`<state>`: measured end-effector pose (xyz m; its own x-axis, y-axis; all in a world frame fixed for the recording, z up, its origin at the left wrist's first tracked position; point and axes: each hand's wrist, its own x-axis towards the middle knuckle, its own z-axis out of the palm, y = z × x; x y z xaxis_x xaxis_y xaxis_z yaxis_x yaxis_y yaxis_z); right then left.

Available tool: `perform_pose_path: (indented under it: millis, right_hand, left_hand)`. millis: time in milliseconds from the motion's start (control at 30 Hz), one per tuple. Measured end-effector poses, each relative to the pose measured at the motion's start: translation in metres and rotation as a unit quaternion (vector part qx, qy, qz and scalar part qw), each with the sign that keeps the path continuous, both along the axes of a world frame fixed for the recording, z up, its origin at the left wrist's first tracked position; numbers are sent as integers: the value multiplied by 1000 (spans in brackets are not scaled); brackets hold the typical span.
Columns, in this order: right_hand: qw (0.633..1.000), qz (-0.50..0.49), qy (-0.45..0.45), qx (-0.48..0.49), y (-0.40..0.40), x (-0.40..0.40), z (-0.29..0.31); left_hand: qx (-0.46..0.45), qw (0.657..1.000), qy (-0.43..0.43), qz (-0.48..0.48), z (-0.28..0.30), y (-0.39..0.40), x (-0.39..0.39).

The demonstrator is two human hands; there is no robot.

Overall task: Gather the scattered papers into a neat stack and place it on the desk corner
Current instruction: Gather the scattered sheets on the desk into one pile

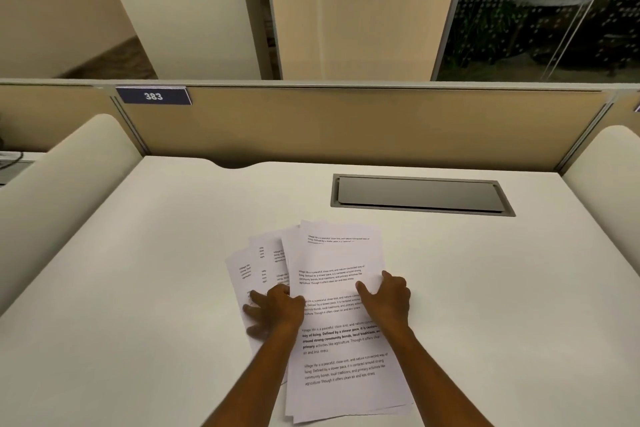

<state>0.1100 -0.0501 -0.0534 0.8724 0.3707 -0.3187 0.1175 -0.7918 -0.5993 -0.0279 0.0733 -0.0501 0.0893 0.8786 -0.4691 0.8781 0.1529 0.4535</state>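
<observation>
Several printed white papers (332, 263) lie fanned and overlapping on the white desk (156, 253), near its front middle. My left hand (277, 308) rests on the sheets that stick out to the left, fingers spread and pressing down, thumb at the edge of the top sheets. My right hand (388, 298) lies on the right side of the top sheets, its fingers curled over their right edge. The lowest sheets reach almost to the bottom of the view.
A grey cable hatch (420, 196) is set into the desk at the back right. A beige partition (346, 121) with a blue "383" label (153, 96) closes the back. Low cream dividers (62, 191) stand on both sides.
</observation>
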Motion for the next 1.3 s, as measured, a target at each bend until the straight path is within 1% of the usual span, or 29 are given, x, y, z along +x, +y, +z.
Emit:
perform_pose_path:
  millis: [133,233,333,567,733,933,1100,1200,1267,1300]
  right_hand:
    - [999,24,22,22,8,-4,2]
    - [998,46,25,18,15,-8,2]
    - [997,68,19,11,25,-17,2]
    - [994,111,19,17,48,-38,0]
    - [993,114,4,11,57,-49,-1]
    - [994,110,4,8,64,-52,0]
    - [994,107,11,13,65,-56,1]
    - [994,103,20,14,64,-58,2]
    - [994,100,27,18,62,-59,3]
    - [995,97,29,21,61,-60,3]
  left_hand:
    - [15,999,4,37,-2,5,-13]
    - [20,999,-5,36,-3,8,-19]
    - [44,996,-52,57,4,12,-21]
    - [53,980,-144,125,17,29,-41]
    - [18,966,-213,149,15,43,-55]
    - [-58,940,-287,173,19,53,-60]
    - [-115,919,-324,192,22,60,-61]
    - [-159,907,-348,175,23,68,-65]
    - [-160,914,-341,152,18,75,-68]
    - [-141,922,-332,141,20,75,-69]
